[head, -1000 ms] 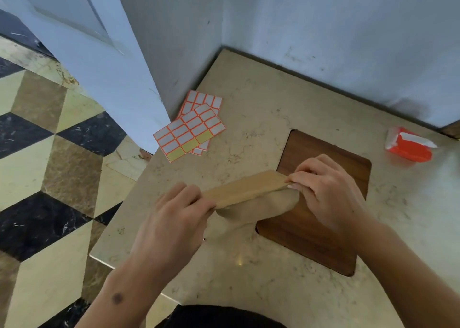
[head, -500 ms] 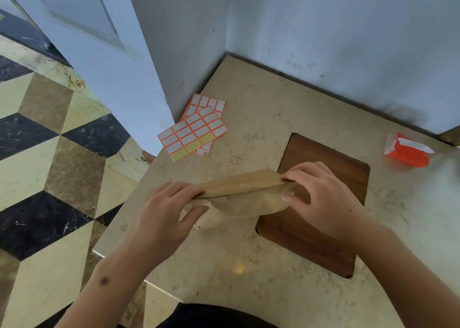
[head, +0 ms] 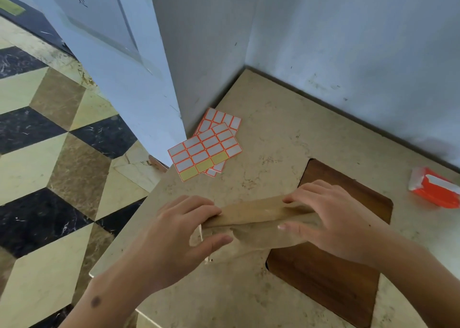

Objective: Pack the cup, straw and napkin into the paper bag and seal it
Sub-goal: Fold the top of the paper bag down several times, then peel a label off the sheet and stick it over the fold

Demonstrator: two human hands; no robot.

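Inspector: Clamped on the paper bag (head: 256,218): the left hand (head: 184,233) pinches its left end, thumb under, fingers over the folded top strip.

Clerk: And further right?

Inspector: Bag lies across the near edge of the marble table (head: 273,118), its right part over the wooden board (head: 331,273). The right hand (head: 331,218) pinches the right end the same way. Cup, straw and napkin are not visible.

Clerk: Other items?

Inspector: Label sheets (head: 206,148) lie at the table's left edge, well apart from the bag; an orange tissue pack (head: 435,190) sits far right.
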